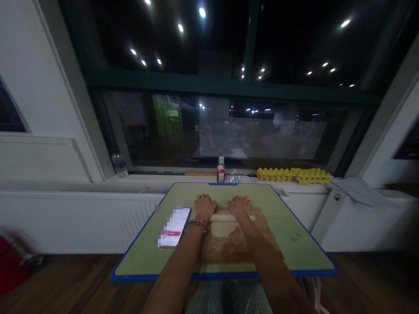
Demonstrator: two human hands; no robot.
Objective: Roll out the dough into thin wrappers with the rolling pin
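A pale rolling pin (221, 218) lies crosswise on a brown board (229, 250). Over its left end is my left hand (203, 207), with a beaded bracelet (197, 225) at the wrist. My right hand (240, 206) presses on the pin toward its right end, whose tip shows past the wrist. Both hands rest on the pin with fingers bent over its far side. Just on the near side of the pin, a flat piece of pale dough (223, 229) is spread on the board. Left of my left hand, a phone (175, 227) lies with its screen lit.
The board is on a green table (147, 255) with a blue rim. Behind it, the windowsill bears a red-labelled bottle (221, 171), a yellow egg tray (293, 175), a clear plastic bottle (119, 165) and a grey cloth (358, 191). A white radiator (81, 222) stands at left.
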